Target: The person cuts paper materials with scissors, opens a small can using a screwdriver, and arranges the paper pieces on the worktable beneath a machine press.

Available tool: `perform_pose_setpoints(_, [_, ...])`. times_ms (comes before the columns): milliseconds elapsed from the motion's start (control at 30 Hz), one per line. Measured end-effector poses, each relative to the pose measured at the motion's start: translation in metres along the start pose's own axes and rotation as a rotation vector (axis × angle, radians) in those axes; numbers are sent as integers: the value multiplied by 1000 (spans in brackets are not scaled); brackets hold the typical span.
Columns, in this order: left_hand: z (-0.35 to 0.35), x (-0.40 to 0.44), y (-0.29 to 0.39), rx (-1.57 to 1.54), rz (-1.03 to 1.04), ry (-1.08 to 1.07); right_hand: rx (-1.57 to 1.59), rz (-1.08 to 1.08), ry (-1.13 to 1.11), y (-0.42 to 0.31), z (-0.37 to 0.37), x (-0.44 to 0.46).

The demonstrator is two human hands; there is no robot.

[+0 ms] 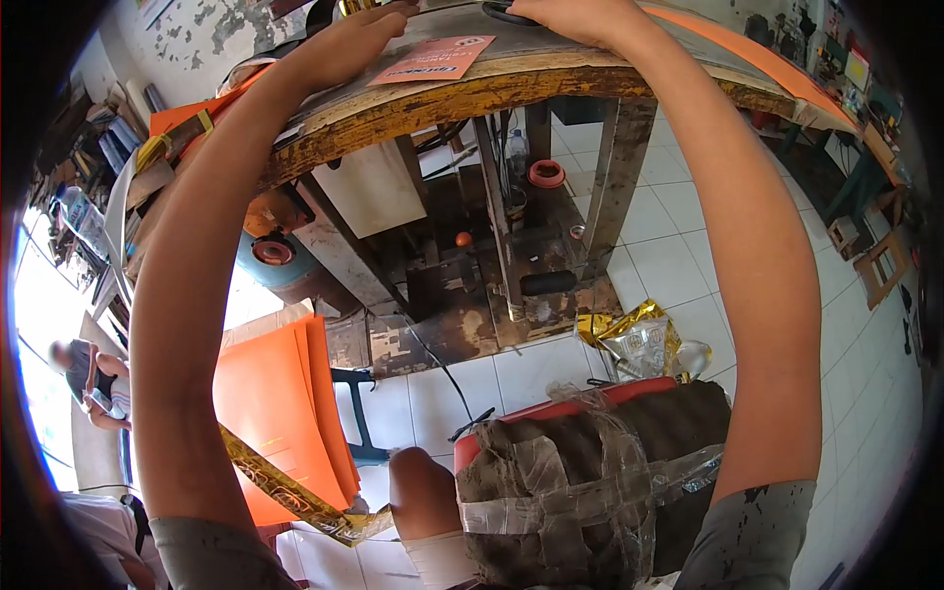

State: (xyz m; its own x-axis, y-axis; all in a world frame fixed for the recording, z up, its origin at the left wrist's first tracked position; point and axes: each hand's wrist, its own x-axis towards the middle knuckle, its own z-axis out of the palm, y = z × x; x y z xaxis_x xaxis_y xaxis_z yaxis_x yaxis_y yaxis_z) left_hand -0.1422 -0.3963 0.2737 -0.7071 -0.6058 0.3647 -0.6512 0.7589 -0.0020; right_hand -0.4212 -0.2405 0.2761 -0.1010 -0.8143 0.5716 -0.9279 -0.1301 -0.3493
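At the top of the head view, my left hand rests over the worn table, its fingers stretched out to the right. A gold shiny piece lies just behind it, partly out of the picture. Beside this hand is a salmon-coloured printed card, lying flat near the table's edge. My right hand is cut off by the top border. Its fingers close around a black handle, whose other end is out of sight.
Orange sheets are stacked at the lower left, with a gold strip across them. A taped dark cushion sits below. Gold wrappers lie on the tiles. A gas cylinder stands under the table. Another person sits far left.
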Motion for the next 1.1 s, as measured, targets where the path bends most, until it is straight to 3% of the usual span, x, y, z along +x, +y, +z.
perform_pose_setpoints(400, [3, -12, 26, -86, 10, 161, 2, -46, 59, 3, 6, 4])
perform_pose_setpoints(600, [-5, -7, 19, -105, 62, 21, 65, -35, 51, -2, 0, -4])
perform_pose_setpoints(700, [-2, -1, 5, -77, 73, 60, 115, -66, 105, -1, 0, -5])
perform_pose_setpoints(800, [1, -4, 14, -45, 50, 204, 157, -10, 60, 0, -3, -3])
perform_pose_setpoints(1000, [-26, -26, 72, -53, -86, 82, 170, -31, 115, 2, -3, 1])
perform_pose_setpoints(1100, [-16, -8, 49, -15, -99, 124, 65, -42, 33, -4, -13, 4])
